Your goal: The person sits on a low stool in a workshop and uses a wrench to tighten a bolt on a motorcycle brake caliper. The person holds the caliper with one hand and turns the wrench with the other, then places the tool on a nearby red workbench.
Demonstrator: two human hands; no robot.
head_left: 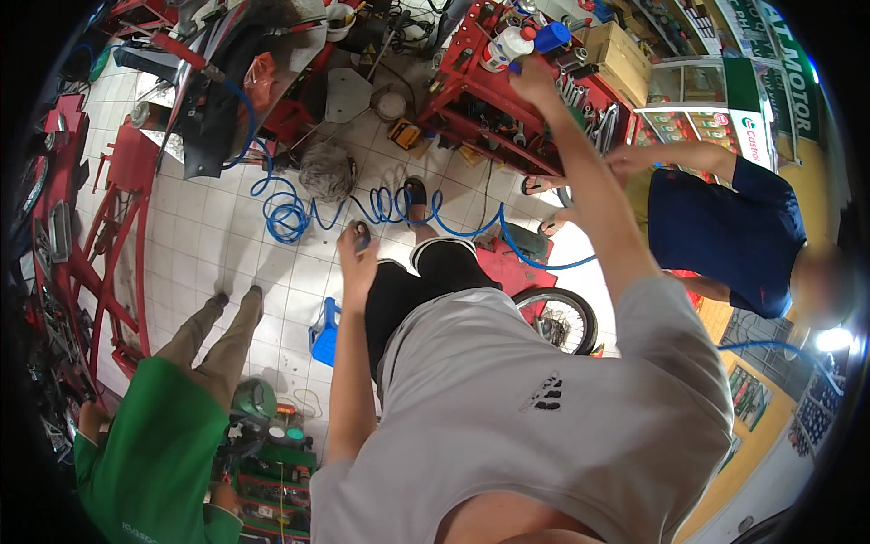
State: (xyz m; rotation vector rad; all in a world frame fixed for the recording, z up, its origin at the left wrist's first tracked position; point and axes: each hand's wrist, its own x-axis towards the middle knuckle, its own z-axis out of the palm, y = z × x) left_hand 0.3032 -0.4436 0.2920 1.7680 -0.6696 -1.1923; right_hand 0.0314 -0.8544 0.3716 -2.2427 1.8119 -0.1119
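My right arm stretches out to the far right, with my right hand over the top of a red tool cart. Its fingers are closed, and a small blue thing shows at their tips, too small to name. Just beyond that hand stands a white bottle with a red cap, beside a blue container. My left hand hangs in front of my left thigh, its fingers curled. A dark rounded thing shows against those fingers; I cannot tell if it is held or lies behind.
A coiled blue air hose crosses the tiled floor. A wheel lies at right, a blue stool at left. One person in green stands at left, another in navy at right. Wrenches sit on the cart.
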